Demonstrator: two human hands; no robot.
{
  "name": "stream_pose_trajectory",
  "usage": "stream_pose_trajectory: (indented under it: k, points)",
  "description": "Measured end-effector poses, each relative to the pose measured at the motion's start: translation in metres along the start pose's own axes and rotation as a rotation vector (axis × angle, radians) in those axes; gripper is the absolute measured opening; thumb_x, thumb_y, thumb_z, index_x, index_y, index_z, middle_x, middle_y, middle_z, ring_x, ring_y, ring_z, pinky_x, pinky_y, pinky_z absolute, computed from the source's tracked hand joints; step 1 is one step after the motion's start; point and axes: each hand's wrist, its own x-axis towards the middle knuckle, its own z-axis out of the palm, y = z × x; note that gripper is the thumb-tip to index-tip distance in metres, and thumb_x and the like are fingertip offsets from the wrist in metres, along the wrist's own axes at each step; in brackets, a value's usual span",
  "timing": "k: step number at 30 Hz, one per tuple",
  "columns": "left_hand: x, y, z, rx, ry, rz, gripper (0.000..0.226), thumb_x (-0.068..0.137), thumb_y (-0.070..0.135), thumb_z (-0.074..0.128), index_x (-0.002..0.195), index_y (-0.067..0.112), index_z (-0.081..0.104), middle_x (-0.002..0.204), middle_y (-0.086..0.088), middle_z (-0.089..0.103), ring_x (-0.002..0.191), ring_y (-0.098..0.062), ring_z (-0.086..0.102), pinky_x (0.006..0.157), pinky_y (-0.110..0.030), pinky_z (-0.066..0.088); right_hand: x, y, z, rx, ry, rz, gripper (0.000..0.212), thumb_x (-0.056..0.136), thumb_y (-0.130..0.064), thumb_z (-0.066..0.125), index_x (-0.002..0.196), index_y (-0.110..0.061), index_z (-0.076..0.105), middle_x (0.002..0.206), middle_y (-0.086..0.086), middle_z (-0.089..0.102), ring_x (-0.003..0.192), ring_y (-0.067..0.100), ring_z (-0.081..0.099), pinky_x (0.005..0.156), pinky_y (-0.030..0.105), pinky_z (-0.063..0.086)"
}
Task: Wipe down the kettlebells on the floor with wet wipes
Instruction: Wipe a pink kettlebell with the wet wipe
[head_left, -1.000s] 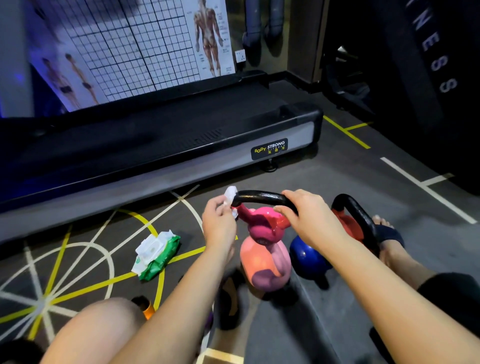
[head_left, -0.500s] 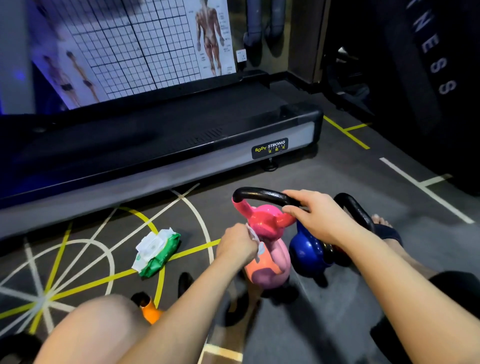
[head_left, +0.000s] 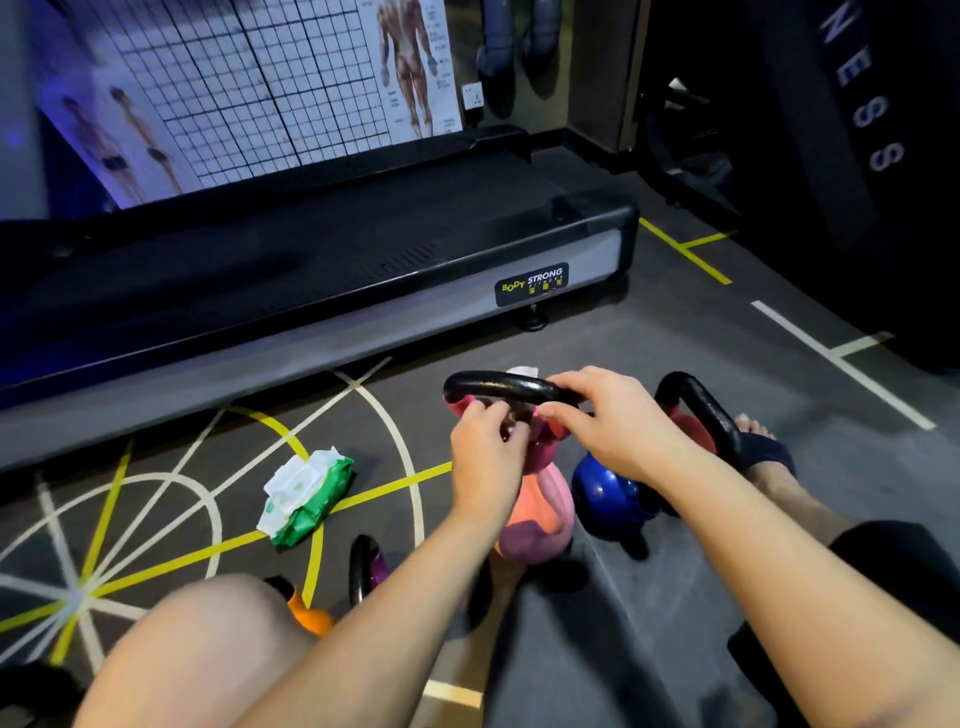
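Note:
A pink kettlebell (head_left: 540, 525) with a black handle (head_left: 493, 387) stands on the floor in front of me. My right hand (head_left: 608, 421) grips the right end of that handle. My left hand (head_left: 485, 457) is under the handle, pinching a white wet wipe (head_left: 522, 373) whose edge shows above the handle. A blue kettlebell (head_left: 608, 493) with a black handle sits just right of the pink one, partly behind my right forearm. A red kettlebell (head_left: 693, 423) shows behind it.
A green pack of wet wipes (head_left: 306, 493) lies on the floor to the left. An orange kettlebell (head_left: 306, 616) and a purple one (head_left: 369, 569) sit near my left knee. A treadmill deck (head_left: 311, 291) runs across the back. My sandalled foot (head_left: 763, 452) is at right.
My left hand rose from the pink kettlebell's body to just under its handle, bringing the wipe with it. My right hand stayed on the handle.

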Motion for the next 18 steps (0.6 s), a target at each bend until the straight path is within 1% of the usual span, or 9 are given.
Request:
stream_pose_trajectory:
  k: [3,5,6,8,10,12,14,16,18]
  points:
    - [-0.005,-0.001,0.013,0.153,-0.105,0.198,0.023,0.087,0.011,0.055,0.098,0.007,0.074,0.102,-0.008,0.063,0.097,-0.025,0.054,0.085,-0.027,0.041,0.001,0.0,-0.002,-0.005,0.011,0.021,0.022,0.094,-0.031,0.065,0.115,-0.028,0.072,0.096,0.005,0.066,0.099,0.022,0.061,0.09,0.033,0.044]
    - [-0.011,-0.001,0.02,0.331,-0.109,0.333,0.029,0.085,0.018,0.048,0.102,0.013,0.071,0.103,-0.003,0.065,0.099,-0.027,0.048,0.084,-0.037,0.044,0.001,0.003,-0.005,-0.007,0.01,0.041,0.022,0.095,-0.031,0.064,0.114,-0.025,0.073,0.097,0.007,0.067,0.1,0.024,0.062,0.091,0.034,0.044]
    - [-0.011,-0.003,0.019,0.393,-0.106,0.367,0.026,0.085,0.019,0.052,0.104,0.017,0.07,0.104,0.0,0.067,0.101,-0.029,0.049,0.084,-0.04,0.045,0.001,0.004,-0.006,-0.006,0.011,0.052,0.022,0.095,-0.032,0.064,0.114,-0.025,0.073,0.098,0.007,0.068,0.1,0.024,0.062,0.091,0.035,0.044]
    - [-0.005,-0.012,0.016,0.437,-0.165,0.439,0.027,0.087,0.018,0.061,0.112,0.021,0.068,0.113,0.003,0.07,0.114,-0.033,0.053,0.096,-0.044,0.044,0.0,0.007,-0.009,0.005,0.012,0.064,0.022,0.095,-0.034,0.064,0.113,-0.025,0.073,0.098,0.007,0.069,0.098,0.024,0.062,0.089,0.033,0.044]
    - [0.002,-0.015,0.009,0.352,-0.266,0.45,0.035,0.088,0.016,0.06,0.122,0.018,0.068,0.128,-0.002,0.067,0.13,-0.029,0.052,0.11,-0.042,0.04,-0.001,0.007,-0.009,0.004,0.013,0.058,0.021,0.095,-0.034,0.063,0.11,-0.024,0.074,0.094,0.006,0.068,0.096,0.023,0.062,0.087,0.033,0.044]
    - [0.001,-0.007,0.003,0.258,-0.29,0.283,0.029,0.093,0.018,0.058,0.12,0.021,0.069,0.128,-0.003,0.067,0.123,-0.026,0.057,0.101,-0.039,0.046,-0.003,0.007,-0.007,0.008,0.013,0.033,0.019,0.095,-0.032,0.064,0.109,-0.023,0.074,0.092,0.006,0.067,0.095,0.024,0.063,0.088,0.036,0.045]
    - [-0.003,0.002,0.002,0.176,-0.2,0.108,0.02,0.093,0.015,0.058,0.108,0.022,0.068,0.105,-0.001,0.073,0.096,-0.029,0.063,0.08,-0.04,0.049,-0.006,0.004,-0.004,0.04,0.008,0.009,0.019,0.094,-0.03,0.065,0.111,-0.026,0.073,0.093,0.005,0.066,0.094,0.022,0.062,0.089,0.038,0.046]
    - [-0.009,0.012,0.001,-0.115,-0.147,-0.086,0.017,0.093,0.006,0.054,0.097,0.018,0.064,0.076,0.004,0.071,0.073,-0.018,0.064,0.069,-0.038,0.049,-0.007,0.001,-0.001,0.041,0.023,-0.02,0.018,0.093,-0.028,0.066,0.109,-0.025,0.074,0.093,0.005,0.066,0.092,0.022,0.062,0.089,0.038,0.046]
    - [-0.009,0.02,0.0,-0.521,-0.136,-0.296,0.014,0.097,-0.002,0.053,0.096,0.011,0.058,0.061,0.01,0.068,0.06,-0.002,0.063,0.062,-0.026,0.05,-0.006,-0.001,0.0,0.018,0.05,-0.047,0.018,0.093,-0.027,0.066,0.108,-0.022,0.075,0.095,0.007,0.066,0.094,0.023,0.061,0.088,0.038,0.045]
